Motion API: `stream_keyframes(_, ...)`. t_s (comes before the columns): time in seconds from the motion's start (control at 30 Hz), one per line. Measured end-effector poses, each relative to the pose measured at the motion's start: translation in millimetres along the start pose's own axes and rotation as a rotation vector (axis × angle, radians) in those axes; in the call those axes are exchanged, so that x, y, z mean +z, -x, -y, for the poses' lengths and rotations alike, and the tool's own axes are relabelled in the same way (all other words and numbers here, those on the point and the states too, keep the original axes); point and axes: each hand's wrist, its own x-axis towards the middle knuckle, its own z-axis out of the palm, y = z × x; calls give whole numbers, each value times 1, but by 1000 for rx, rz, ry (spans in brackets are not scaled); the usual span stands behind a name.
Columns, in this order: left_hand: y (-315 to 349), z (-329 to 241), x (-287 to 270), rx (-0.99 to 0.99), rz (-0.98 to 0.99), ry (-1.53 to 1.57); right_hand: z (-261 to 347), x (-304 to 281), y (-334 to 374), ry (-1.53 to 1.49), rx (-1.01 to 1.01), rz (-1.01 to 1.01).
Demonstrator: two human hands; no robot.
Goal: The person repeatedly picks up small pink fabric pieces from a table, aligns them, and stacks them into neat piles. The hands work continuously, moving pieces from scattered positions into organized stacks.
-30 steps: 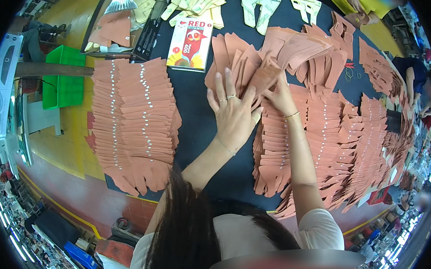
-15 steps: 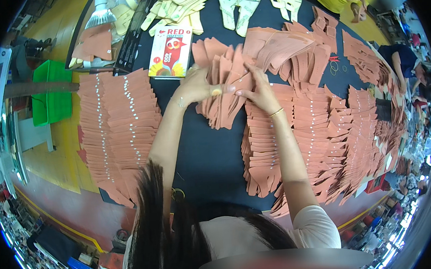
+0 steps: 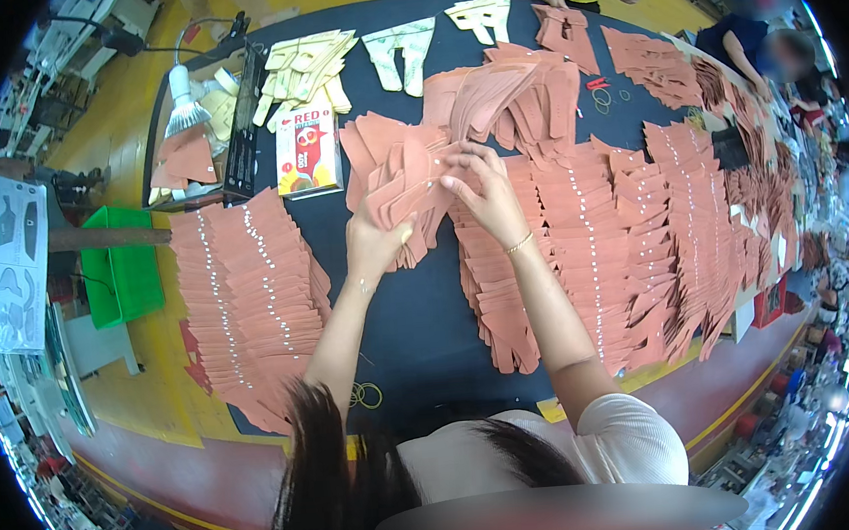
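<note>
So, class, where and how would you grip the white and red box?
Probably the near end of the box, from the person's side, thumb on top, fingers under its edge. It lies flat; dark tabletop borders that end, while yellow pieces crowd the far end and reddish pieces in the left hand its right side.

Holds both forearms (image 3: 559, 325) angled up-frame, with left hand (image 3: 378, 245) curled near centre and right hand (image 3: 484, 192) bent slightly higher, rightward.

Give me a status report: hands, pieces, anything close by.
Left hand grips fanned reddish-brown pieces. Right hand at their right edge, grip unclear. White-and-red box close on the left.
</note>
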Motion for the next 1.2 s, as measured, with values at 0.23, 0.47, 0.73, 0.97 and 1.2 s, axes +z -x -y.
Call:
stream_keyframes(0.23, 98, -54, -4, 335, -128, 28, 97, -28, 66, 122, -8, -98)
stream_keyframes(0.47, 173, -75, -27, 735, -162, -425, 127, -33, 129, -175, 65, -46)
stream_keyframes(0.73, 248, -99, -75, 697, 159, -155, 150, -104, 172, -1856, 224, 562)
stream_keyframes(0.97, 298, -100, -81, 267, 136, 1125, 116, -70, 184, -2244, 630, 314)
stream_keyframes(1.2, 297, -145, -145, 113, -511, 524, 62, 47, 314, -400, 484, 476)
